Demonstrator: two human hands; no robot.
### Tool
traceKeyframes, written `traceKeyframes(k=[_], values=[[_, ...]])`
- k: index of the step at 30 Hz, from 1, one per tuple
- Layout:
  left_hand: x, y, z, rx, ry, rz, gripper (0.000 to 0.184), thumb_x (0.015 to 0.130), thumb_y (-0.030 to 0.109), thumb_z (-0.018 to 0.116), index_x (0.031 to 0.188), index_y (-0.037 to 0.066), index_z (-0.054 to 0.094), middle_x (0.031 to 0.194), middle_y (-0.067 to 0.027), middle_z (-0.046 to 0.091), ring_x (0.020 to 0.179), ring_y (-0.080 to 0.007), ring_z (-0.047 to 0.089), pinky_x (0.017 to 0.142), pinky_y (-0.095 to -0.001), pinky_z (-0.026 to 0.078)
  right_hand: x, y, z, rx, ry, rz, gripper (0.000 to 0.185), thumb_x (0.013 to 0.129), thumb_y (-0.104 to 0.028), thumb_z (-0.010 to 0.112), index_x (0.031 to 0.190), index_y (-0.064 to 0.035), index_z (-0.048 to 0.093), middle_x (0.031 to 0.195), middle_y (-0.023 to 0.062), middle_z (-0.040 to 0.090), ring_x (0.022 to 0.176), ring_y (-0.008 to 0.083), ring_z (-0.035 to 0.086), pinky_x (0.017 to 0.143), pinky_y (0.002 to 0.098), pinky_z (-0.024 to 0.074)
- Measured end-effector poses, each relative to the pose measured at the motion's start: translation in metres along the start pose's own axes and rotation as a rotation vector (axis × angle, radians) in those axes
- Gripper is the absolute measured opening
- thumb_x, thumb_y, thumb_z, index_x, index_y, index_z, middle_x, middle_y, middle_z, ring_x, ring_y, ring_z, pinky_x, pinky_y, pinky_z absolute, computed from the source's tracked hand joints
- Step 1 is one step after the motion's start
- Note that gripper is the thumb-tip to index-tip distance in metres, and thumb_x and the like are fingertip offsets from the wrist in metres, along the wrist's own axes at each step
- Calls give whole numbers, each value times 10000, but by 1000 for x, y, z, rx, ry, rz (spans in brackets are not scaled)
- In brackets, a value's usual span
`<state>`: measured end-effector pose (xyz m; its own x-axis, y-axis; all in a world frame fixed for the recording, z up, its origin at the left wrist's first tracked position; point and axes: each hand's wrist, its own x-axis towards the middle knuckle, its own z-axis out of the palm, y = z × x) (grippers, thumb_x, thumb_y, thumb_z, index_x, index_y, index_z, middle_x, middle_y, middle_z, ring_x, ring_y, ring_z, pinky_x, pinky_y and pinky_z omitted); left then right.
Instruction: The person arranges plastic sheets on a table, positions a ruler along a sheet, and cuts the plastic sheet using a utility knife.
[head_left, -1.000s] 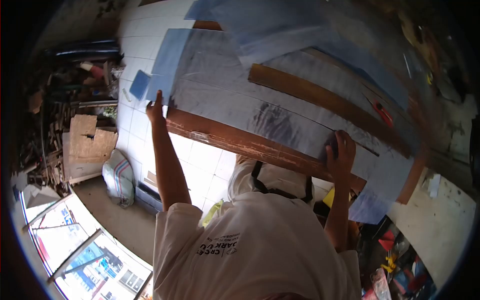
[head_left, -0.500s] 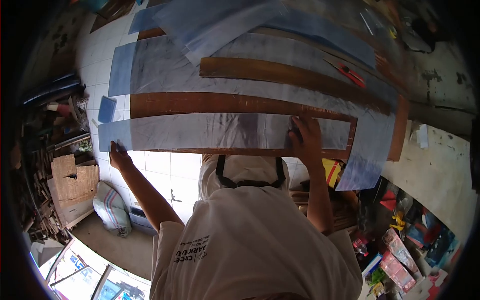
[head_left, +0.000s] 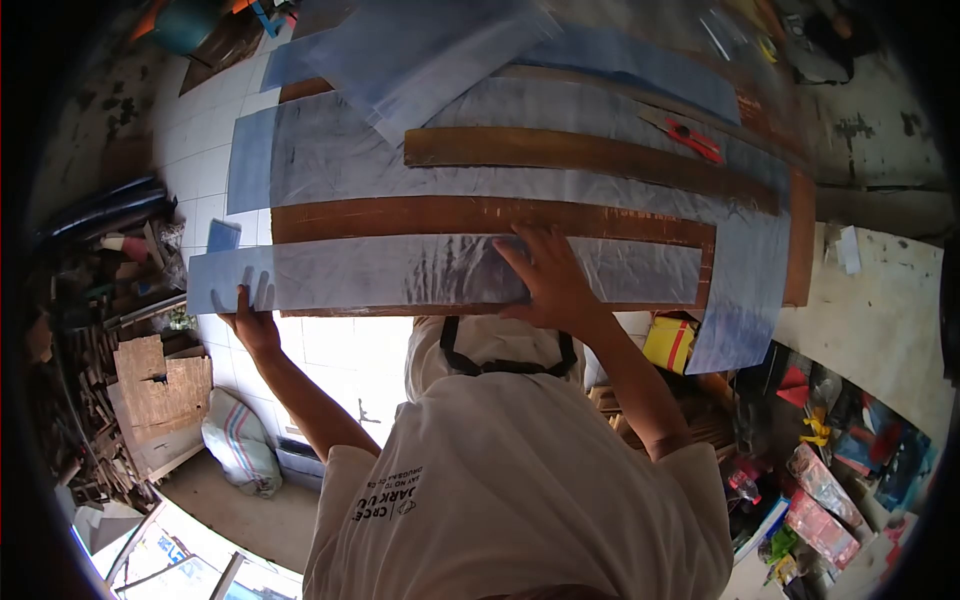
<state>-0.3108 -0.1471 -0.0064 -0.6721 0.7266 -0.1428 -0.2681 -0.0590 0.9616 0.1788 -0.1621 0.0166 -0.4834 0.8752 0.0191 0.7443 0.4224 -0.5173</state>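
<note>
Bluish strip (see-through) partly veils the left hand

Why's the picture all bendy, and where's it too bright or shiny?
Head view: the brown strip looks curved and the corners go black, probably from a very wide lens; head view: some floor is washed-out white; head view: the clear strip has shiny streaks beside the right hand.

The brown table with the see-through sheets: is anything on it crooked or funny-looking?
Yes, a little: one cloudy sheet at the far side lies slanted across other sheets, which run mostly lengthwise. The near strip, held by the left hand, sticks out past the brown table's left end.
</note>
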Motion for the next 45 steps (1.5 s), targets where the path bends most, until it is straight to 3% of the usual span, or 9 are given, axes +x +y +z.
traceKeyframes(k=[8,13,17,19,23,25,31,40,45], values=[[-29,46,2,1,94,94,688,953,-15,573,1537,205,283,1438,-164,471,1242,-321,565,844,-469,624,51,-34,32,-50,-23,-237,1111,580,-419,906,1521,-123,394,1416,247,389,1357,424,383,1118,569,311],[-23,39,-36,-88,132,138,624,961,2,568,1527,122,337,1428,-185,501,1242,-325,564,939,-481,581,61,-55,13,81,-144,-248,1063,593,-332,874,1523,-130,399,1337,205,429,1288,392,431,1060,504,380],[-8,26,-83,-210,147,164,521,963,50,551,1468,74,424,1369,-193,554,1226,-329,568,1001,-471,539,65,-78,-4,40,-111,-329,1034,651,-388,867,1527,-119,389,1319,201,447,1281,401,457,1042,512,405],[-4,23,-89,-202,288,225,499,940,67,582,1427,55,476,1353,-190,564,1193,-322,579,997,-449,515,67,-81,-8,304,-134,-278,945,722,-439,846,1491,-84,426,1335,217,512,1232,401,533,1005,492,447],[-6,23,-75,-108,488,355,485,917,78,623,1385,22,510,1317,-194,583,1151,-306,585,977,-428,482,92,-47,36,359,51,-264,770,788,-487,786,1365,-28,562,1190,227,655,1063,383,651,954,446,512],[-2,21,-73,-103,572,422,516,908,89,656,1386,-5,486,1266,-194,603,1108,-282,586,951,-412,458,100,-35,33,365,-383,-45,556,835,-477,762,1143,-20,690,1043,214,723,937,370,696,837,433,538],[20,1,-90,-317,626,502,397,830,49,753,1171,-5,557,990,-126,660,847,-213,598,726,-341,431,103,-38,8,155,-304,-150,428,883,-483,709,1043,-86,711,818,151,717,824,325,712,705,462,535],[47,-11,-60,-372,634,466,337,845,104,731,1113,-69,623,1096,-208,635,998,-327,596,916,-493,473,85,-74,-42,61,-7,-207,313,925,-362,677,1113,-114,638,671,103,678,591,288,684,551,435,530],[48,-33,-13,-407,536,207,335,920,219,664,1141,-33,669,1106,-139,650,1053,-285,600,955,-440,482,66,-87,-96,78,-72,-111,296,930,-312,679,1114,-85,632,730,117,690,688,298,701,597,423,544]])
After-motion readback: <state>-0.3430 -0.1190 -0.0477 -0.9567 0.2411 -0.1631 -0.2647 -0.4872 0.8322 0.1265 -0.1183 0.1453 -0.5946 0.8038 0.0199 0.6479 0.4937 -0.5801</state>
